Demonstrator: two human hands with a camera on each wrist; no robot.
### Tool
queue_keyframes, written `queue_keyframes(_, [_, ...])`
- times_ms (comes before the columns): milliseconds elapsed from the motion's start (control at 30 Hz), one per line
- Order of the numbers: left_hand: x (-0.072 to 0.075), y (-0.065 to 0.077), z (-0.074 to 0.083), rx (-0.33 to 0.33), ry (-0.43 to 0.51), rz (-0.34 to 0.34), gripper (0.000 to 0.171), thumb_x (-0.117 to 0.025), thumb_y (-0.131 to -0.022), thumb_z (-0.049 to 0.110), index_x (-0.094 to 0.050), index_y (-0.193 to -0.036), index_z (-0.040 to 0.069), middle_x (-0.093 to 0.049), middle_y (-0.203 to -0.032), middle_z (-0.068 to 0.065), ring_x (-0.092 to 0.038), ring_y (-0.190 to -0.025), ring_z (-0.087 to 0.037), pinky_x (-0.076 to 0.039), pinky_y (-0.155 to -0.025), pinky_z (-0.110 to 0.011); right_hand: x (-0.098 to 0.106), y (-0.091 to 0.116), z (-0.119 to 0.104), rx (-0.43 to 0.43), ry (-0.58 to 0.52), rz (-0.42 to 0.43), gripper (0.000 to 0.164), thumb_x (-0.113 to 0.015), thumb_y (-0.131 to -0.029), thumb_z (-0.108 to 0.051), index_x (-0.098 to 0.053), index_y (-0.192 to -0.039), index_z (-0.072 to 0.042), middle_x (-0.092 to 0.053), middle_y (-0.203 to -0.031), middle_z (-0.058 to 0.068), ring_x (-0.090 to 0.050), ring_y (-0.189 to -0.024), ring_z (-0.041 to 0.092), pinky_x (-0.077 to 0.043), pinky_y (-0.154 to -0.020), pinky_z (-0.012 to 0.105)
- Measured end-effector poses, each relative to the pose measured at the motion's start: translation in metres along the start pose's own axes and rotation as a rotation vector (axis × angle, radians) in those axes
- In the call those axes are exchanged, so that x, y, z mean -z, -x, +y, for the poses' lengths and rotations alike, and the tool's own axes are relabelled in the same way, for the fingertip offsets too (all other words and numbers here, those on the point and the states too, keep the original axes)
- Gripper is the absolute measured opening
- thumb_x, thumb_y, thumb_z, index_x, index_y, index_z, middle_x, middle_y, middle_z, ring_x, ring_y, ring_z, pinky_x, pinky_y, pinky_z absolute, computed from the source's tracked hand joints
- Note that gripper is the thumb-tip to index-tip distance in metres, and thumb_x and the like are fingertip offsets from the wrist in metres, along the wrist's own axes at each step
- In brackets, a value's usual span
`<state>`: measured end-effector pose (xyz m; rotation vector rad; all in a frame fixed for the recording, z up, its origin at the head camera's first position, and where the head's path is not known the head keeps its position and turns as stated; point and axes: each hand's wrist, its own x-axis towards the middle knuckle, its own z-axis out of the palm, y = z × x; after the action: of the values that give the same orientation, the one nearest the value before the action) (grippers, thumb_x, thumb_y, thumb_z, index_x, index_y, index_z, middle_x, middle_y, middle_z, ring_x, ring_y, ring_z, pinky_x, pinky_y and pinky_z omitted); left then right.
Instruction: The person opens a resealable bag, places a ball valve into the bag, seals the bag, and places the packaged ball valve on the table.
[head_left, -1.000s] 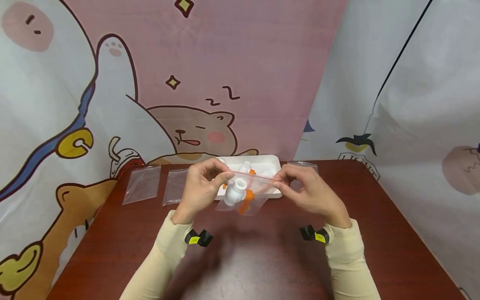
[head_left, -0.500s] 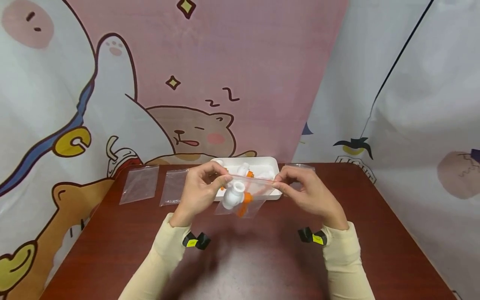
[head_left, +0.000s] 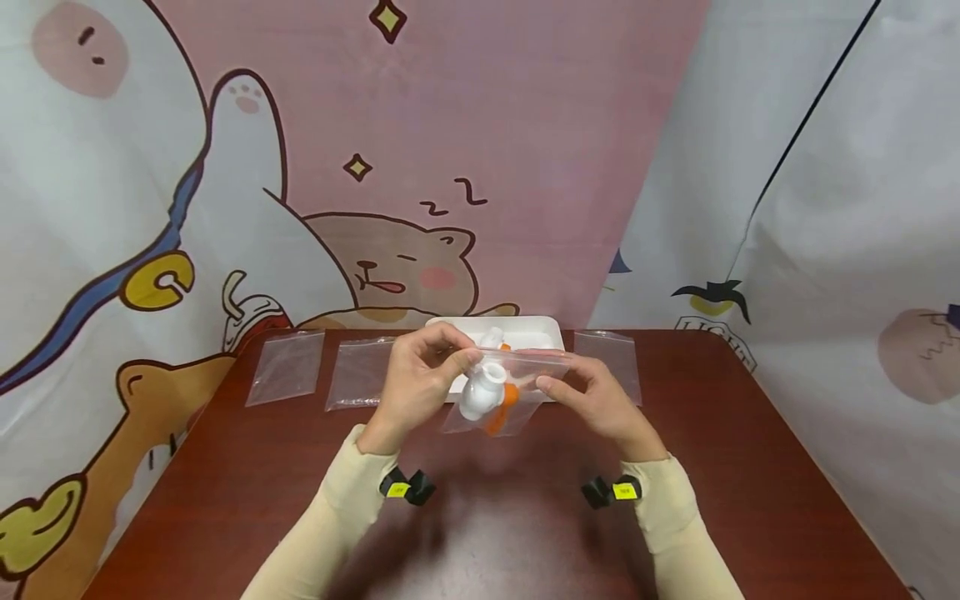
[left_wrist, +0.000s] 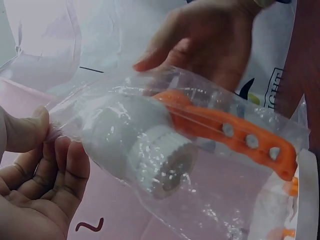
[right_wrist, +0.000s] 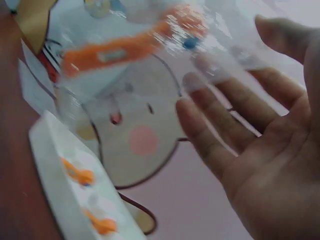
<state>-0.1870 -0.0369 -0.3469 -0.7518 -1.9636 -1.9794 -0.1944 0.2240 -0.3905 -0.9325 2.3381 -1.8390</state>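
A clear zip bag (head_left: 532, 367) hangs above the table in front of the white tray. Inside it lies a white plastic ball valve (head_left: 483, 390) with an orange handle (left_wrist: 237, 132); in the left wrist view its ribbed round end faces the camera. My left hand (head_left: 418, 379) pinches one end of the bag's top strip between thumb and fingers. At the other end, my right hand (head_left: 603, 404) has its fingers spread and loosely extended, the thumb apart from them. Its fingertips overlap the bag's edge in the right wrist view.
Behind the bag, the white tray (head_left: 543, 327) holds more white valves (head_left: 492, 337) with orange handles. Flat clear bags lie on the dark red table (head_left: 510, 533): two at the left, the outer bag (head_left: 288, 367) and the inner bag (head_left: 360, 379), and another bag (head_left: 618, 362) at the right.
My right thumb and fingers have let go of the bag's top strip and spread apart. The right hand has shifted left, nearer the left hand, which still pinches its end.
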Motion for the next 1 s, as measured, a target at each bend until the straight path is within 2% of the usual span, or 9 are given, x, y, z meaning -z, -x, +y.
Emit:
queue_keyframes(100, [-0.001,0.001,-0.001,0.002,0.002,0.002,0.007,-0.074,-0.087,-0.007,-0.068,-0.086,-0.009,-0.066,-0.079,0.005,-0.060,-0.070,-0.007,-0.052,-0.066,-0.020,-0.009,0.000,0.003,0.015,-0.089,-0.010,0.035,-0.059,-0.103,-0.005,-0.062,-0.136,0.002,-0.072,-0.125,-0.008,-0.070,-0.113,0.014,-0.058,-0.094,0.030])
queue_keyframes(267, [0.001,0.001,-0.004,0.014,0.040,0.014,0.008,-0.074,-0.087,-0.007,-0.066,-0.086,-0.011,-0.065,-0.080,0.006,-0.060,-0.070,-0.008,-0.055,-0.067,-0.022,-0.018,0.000,0.002,0.001,-0.065,0.027,0.029,-0.057,-0.105,-0.008,-0.067,-0.128,0.006,-0.075,-0.119,-0.008,-0.070,-0.111,0.009,-0.059,-0.092,0.029])
queue_keyframes(467, [0.006,0.001,-0.018,0.069,0.064,-0.014,0.009,-0.072,-0.090,-0.004,-0.067,-0.088,-0.011,-0.065,-0.083,0.002,-0.061,-0.072,-0.009,-0.057,-0.066,-0.025,-0.021,0.002,-0.002,-0.097,0.022,0.094,0.028,-0.058,-0.106,-0.020,-0.073,-0.124,-0.005,-0.080,-0.106,0.004,-0.068,-0.113,0.008,-0.056,-0.092,0.024])
queue_keyframes(600, [0.009,0.001,-0.026,0.091,0.026,-0.053,0.007,-0.073,-0.092,0.001,-0.071,-0.092,-0.006,-0.069,-0.087,-0.001,-0.063,-0.075,-0.011,-0.058,-0.069,-0.028,-0.017,0.004,-0.003,-0.132,0.045,0.110,0.027,-0.060,-0.105,-0.022,-0.075,-0.122,-0.007,-0.080,-0.105,0.010,-0.069,-0.110,0.010,-0.057,-0.089,0.024])
queue_keyframes(733, [0.014,0.000,-0.029,0.104,-0.011,-0.093,0.012,-0.074,-0.093,0.007,-0.075,-0.103,0.001,-0.074,-0.098,-0.008,-0.069,-0.081,-0.016,-0.060,-0.074,-0.029,-0.010,0.007,-0.004,-0.139,0.067,0.108,0.029,-0.059,-0.105,-0.021,-0.073,-0.125,-0.005,-0.080,-0.106,0.008,-0.069,-0.105,0.008,-0.057,-0.085,0.024])
queue_keyframes(933, [0.022,0.002,-0.039,0.124,-0.146,-0.144,0.018,-0.074,-0.095,0.018,-0.076,-0.111,0.009,-0.075,-0.110,-0.008,-0.072,-0.093,-0.017,-0.058,-0.082,-0.031,0.006,0.015,-0.006,-0.208,0.075,0.102,0.033,-0.057,-0.106,-0.028,-0.071,-0.128,-0.008,-0.080,-0.108,0.002,-0.065,-0.118,0.003,-0.054,-0.095,0.021])
queue_keyframes(1000, [0.026,0.003,-0.044,0.120,-0.194,-0.150,0.019,-0.074,-0.096,0.020,-0.076,-0.112,0.010,-0.075,-0.111,-0.009,-0.071,-0.099,-0.017,-0.059,-0.086,-0.035,0.014,0.018,-0.006,-0.236,0.063,0.113,0.037,-0.056,-0.107,-0.030,-0.070,-0.130,-0.005,-0.080,-0.107,0.000,-0.065,-0.118,0.002,-0.055,-0.094,0.022])
